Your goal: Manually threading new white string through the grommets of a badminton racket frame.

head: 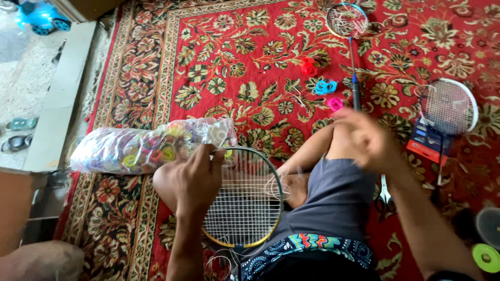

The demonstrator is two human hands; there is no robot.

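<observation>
You sat on the floor of what looked like a home doubling as a racket-stringing workshop. A red patterned carpet (219, 57) covered the floor, rackets (448, 106) lay around you, small string reels (325, 87) and scissors (384, 195) were scattered near, a clear bag of reels (148, 145) rested beside your knee, and sandals (21, 124) waited by the stone step (60, 99).
</observation>
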